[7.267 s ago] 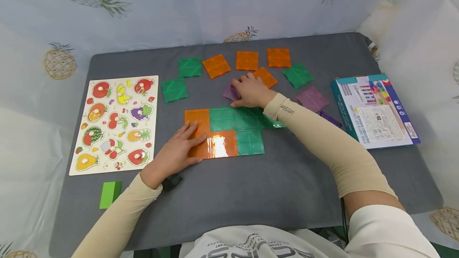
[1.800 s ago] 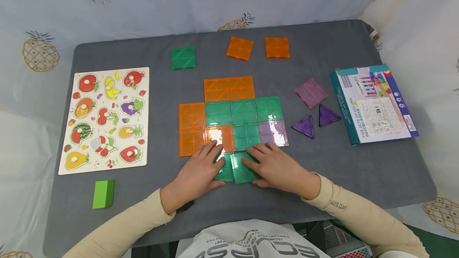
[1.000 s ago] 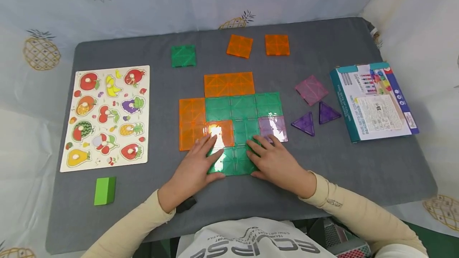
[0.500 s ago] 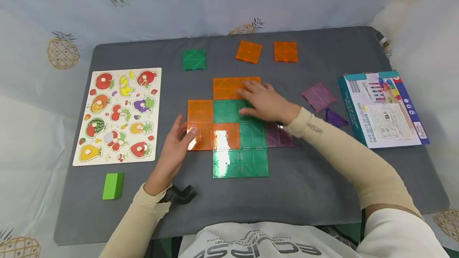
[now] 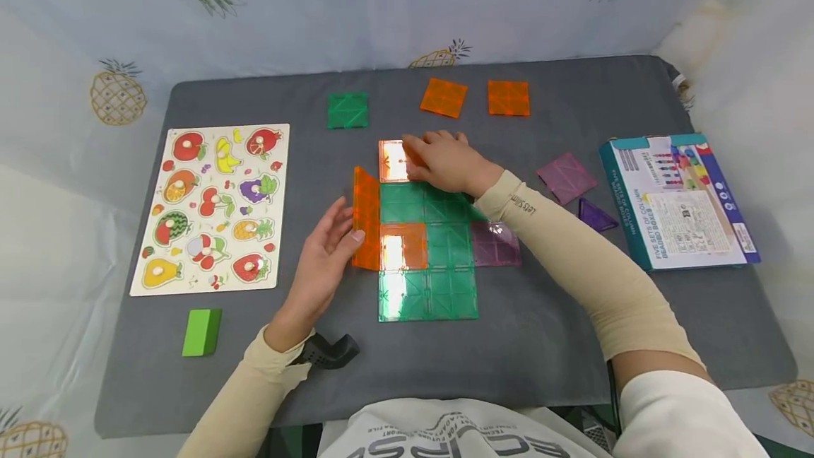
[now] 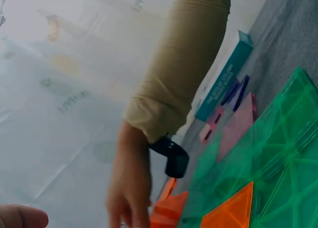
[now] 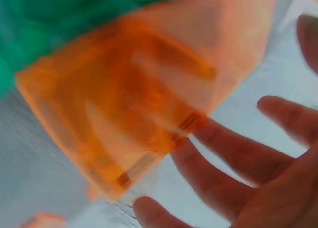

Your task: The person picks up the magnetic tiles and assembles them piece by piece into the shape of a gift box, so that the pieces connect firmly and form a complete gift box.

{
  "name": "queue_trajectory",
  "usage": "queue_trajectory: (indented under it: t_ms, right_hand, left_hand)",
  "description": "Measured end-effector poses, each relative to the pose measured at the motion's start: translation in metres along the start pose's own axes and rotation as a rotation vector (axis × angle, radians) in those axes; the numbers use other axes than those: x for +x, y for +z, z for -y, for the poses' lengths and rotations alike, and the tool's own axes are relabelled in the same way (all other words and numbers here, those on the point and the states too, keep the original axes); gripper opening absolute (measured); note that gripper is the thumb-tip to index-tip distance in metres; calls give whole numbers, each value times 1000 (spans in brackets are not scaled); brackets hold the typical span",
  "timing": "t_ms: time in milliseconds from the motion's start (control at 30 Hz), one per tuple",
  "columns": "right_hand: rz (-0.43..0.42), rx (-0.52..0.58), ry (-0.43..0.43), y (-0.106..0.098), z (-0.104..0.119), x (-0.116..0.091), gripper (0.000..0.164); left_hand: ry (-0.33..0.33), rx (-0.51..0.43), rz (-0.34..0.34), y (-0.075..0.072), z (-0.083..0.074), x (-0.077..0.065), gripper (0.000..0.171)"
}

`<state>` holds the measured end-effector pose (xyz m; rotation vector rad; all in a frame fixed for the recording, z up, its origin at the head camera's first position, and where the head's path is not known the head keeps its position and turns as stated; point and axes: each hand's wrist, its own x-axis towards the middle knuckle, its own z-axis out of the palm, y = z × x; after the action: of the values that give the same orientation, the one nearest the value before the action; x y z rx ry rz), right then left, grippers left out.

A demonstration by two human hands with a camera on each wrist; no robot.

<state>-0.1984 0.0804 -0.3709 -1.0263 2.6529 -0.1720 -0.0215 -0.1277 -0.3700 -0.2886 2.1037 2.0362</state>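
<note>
A flat patch of magnetic tiles lies mid-table, with green squares (image 5: pixel 451 295), an orange square (image 5: pixel 407 246) and a purple square (image 5: pixel 496 244). Along its left side, a pair of orange tiles (image 5: pixel 365 221) is tilted up on its inner edge. My left hand (image 5: pixel 318 253) touches that pair's outer side with extended fingers, thumb near the edge. At the back, my right hand (image 5: pixel 445 161) reaches over another orange pair (image 5: pixel 391 161), partly covering it. In the right wrist view, its fingertips (image 7: pixel 206 131) meet the edge of an orange tile (image 7: pixel 109 104).
Behind the patch lie a loose green tile (image 5: pixel 347 111) and two orange tiles (image 5: pixel 444 97). To the right are a pink-purple square (image 5: pixel 566 177), a purple triangle (image 5: pixel 596 215) and a box (image 5: pixel 680 200). A fruit puzzle board (image 5: pixel 210 210) and green block (image 5: pixel 201 332) lie left.
Several loose tiles have joined the patch. Both hands left the near green pair. My right hand moved to the back orange pair; the left orange pair has tilted up from flat beside my left hand.
</note>
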Motion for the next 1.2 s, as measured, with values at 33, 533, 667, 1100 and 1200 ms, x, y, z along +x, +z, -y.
queue_trajectory:
  t_ms: [33,533,667,1100,1200]
  right_hand:
    - [-43,-25,0,-1,4,-5,63]
    - [-252,-103,-24,27,50,-73,71]
    - [-270,-85,-7,30,47,-97,71]
    - [32,-107,-37,70,45,-138,87]
    - [28,-116,-39,64,37,-124,86]
  left_hand:
    - [2,1,9,2,1,1,68]
    - [-38,56,102,27,21,19,82]
    - [-16,32,112,30,27,20,78]
    - [75,-76,93,32,29,33,64]
    - [85,-110,81,28,30,46,61]
